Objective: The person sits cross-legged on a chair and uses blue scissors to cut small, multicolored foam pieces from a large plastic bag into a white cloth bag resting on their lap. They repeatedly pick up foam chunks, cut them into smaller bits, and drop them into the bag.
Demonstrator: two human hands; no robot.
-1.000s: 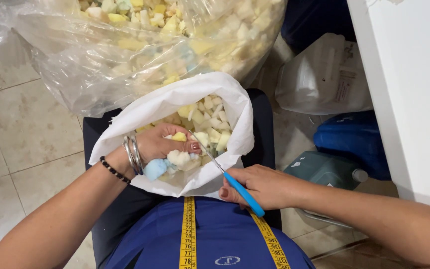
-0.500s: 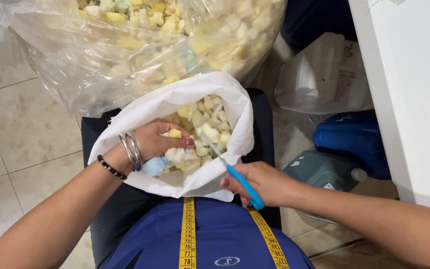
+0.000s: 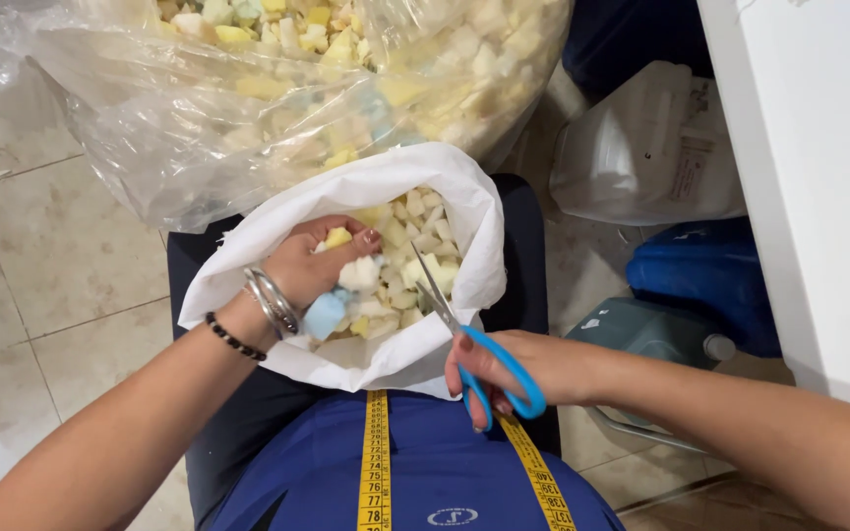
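A white cloth bag [image 3: 464,211] lies open on my lap, filled with small white, yellow and blue foam pieces [image 3: 407,267]. My left hand [image 3: 315,264], with silver bangles and a dark bead bracelet at the wrist, is inside the bag's mouth and closed on a clump of foam pieces. My right hand [image 3: 523,369] grips blue-handled scissors [image 3: 474,344] at the bag's near edge, their metal blades pointing up into the bag over the foam.
A large clear plastic bag [image 3: 248,128] full of foam pieces stands on the tiled floor ahead. A yellow measuring tape [image 3: 376,462] hangs down my blue shirt. To the right are a white bag [image 3: 656,147], a blue bag [image 3: 710,280] and a white cabinet [image 3: 819,177].
My left hand has pushed a little deeper into the bag among the foam. The scissors stay in my right hand, shifted slightly along the bag's near edge.
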